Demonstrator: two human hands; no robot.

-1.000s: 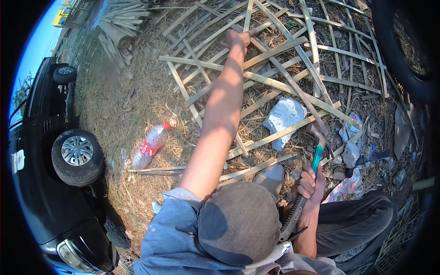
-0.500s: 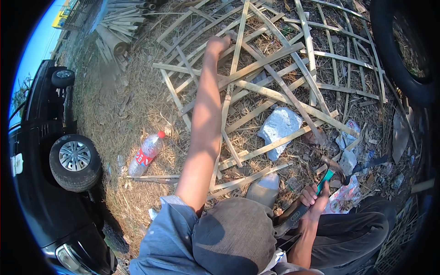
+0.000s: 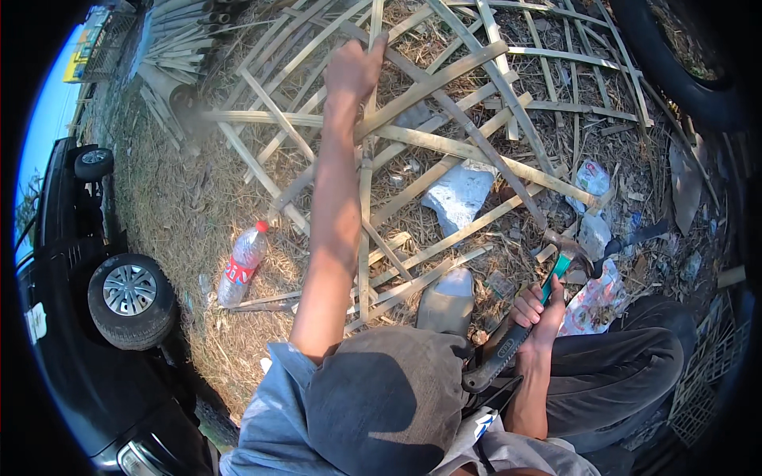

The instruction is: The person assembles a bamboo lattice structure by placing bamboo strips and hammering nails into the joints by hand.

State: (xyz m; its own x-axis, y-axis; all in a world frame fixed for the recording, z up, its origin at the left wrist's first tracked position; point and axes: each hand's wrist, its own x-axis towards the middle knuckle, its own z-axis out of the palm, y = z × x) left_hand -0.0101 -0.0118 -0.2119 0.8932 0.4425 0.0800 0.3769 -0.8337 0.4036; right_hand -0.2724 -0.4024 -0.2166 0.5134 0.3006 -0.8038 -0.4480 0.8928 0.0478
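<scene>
- Dry grass (image 3: 182,214) is overlaid by a lattice (image 3: 440,143).
- By the fingers, a strip (image 3: 365,198) is grasped in the left hand (image 3: 352,73), a hammer (image 3: 559,272) in the right hand (image 3: 540,313).
- If the strip is tugged, the lattice could be skewed.

hammer (image 3: 559,270): teal, black | slats (image 3: 444,82): tan | stone (image 3: 460,193): white | bottle cap (image 3: 262,226): red (label (image 3: 238,271) too)

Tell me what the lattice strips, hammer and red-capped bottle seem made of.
Lattice strips: likely split bamboo, matte, from flat, straw-coloured faces.
Hammer: probably steel head, by its dull metallic sheen; teal-and-black handle, perhaps rubber.
Bottle: clear plastic, probably, glossy and see-through.
</scene>
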